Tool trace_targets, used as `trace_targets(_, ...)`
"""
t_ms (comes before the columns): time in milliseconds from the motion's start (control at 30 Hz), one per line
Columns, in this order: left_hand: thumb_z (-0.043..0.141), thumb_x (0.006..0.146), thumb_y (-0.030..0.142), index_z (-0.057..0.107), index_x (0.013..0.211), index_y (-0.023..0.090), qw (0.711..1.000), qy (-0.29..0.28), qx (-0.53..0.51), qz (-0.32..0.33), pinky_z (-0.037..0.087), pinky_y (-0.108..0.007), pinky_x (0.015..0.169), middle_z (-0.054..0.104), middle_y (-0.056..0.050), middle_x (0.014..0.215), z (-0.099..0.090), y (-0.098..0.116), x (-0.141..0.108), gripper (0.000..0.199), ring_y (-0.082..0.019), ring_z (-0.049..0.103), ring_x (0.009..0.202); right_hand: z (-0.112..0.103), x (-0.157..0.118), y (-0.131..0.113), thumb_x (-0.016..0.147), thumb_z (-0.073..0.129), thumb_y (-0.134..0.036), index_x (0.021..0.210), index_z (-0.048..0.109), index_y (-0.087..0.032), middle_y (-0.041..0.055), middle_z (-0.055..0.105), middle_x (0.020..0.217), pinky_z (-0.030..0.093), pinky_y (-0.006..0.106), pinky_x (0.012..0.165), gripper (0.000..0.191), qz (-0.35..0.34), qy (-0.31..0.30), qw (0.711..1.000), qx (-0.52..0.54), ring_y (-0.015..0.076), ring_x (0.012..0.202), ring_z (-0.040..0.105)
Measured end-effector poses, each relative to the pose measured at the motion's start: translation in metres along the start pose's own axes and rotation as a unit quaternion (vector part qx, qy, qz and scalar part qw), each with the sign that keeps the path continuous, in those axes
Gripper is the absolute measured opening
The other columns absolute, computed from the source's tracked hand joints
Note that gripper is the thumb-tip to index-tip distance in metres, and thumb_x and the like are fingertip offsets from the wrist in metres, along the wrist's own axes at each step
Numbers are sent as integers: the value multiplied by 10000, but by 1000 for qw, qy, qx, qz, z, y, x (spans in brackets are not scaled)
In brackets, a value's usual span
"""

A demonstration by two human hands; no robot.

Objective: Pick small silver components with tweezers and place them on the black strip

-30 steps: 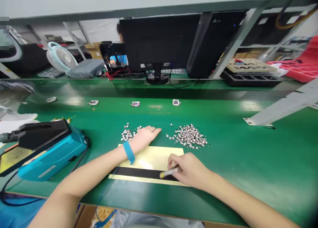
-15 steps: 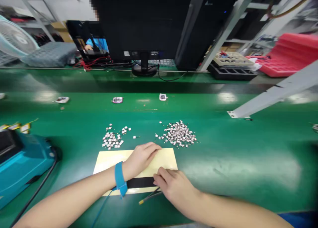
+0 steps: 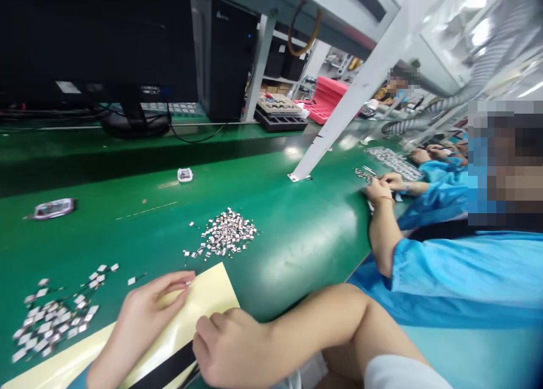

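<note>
right hand (image 3: 233,344) curls, its hold hidden; left hand (image 3: 138,315) has fingers nearly meeting, any hold unclear.

L hand (image 3: 142,312) over yel. sheet (image 3: 216,287), R hand (image 3: 231,346) by blk strip (image 3: 167,367).

You have bright overhead light, white glare on the green table (image 3: 292,242), a dark band below the monitor (image 3: 97,44), and blur toward the edges.
</note>
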State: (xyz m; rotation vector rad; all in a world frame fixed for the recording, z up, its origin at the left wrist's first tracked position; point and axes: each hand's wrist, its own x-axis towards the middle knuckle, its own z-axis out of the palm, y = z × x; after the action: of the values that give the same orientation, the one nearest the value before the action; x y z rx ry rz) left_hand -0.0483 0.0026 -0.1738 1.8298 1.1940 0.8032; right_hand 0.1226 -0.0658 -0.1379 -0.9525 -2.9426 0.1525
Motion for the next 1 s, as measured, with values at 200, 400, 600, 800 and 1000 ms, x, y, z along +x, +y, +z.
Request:
trace_targets(200,533,767,459,601,997,193,999,37,12,-2,535,-182,705,637,-22,893,1,7,-7,358,-148,628,778,3,6,13,687,724,-102,714,593,-71,70,530,717,379,271,432,137,26,3,995,93,202,587,504)
trace_targets(400,513,820,265,452,1173,197,990,102,59,78,512,-222,786,620,-11,890,5,19,-14,365,-118,608,795,12,13,39,628,758,-49,607,575,-106,-43,505,552,332,169,461,193,92,34,932,349,105,501,472)
trace_targets(600,511,832,163,463,1161,205,977,124,49,169,486,-178,775,629,7,868,8,23,-15,335,-98,595,818,11,20,57,820,532,-309,749,551,-108,15,508,662,263,180,445,215,191,150,803,544,107,525,415)
trace_targets(800,516,835,138,463,1172,209,972,126,50,191,467,-169,772,628,14,896,9,22,-17,349,-92,567,830,14,25,55,775,573,-360,713,546,-110,31,527,706,299,201,511,259,206,149,743,620,122,576,440)
trace_targets(1000,472,857,145,427,1200,205,965,130,87,211,471,-203,778,625,-1,904,12,21,-18,351,-109,560,839,20,21,55,778,602,-364,748,565,-111,1,484,637,284,201,507,257,219,160,731,626,118,548,414)
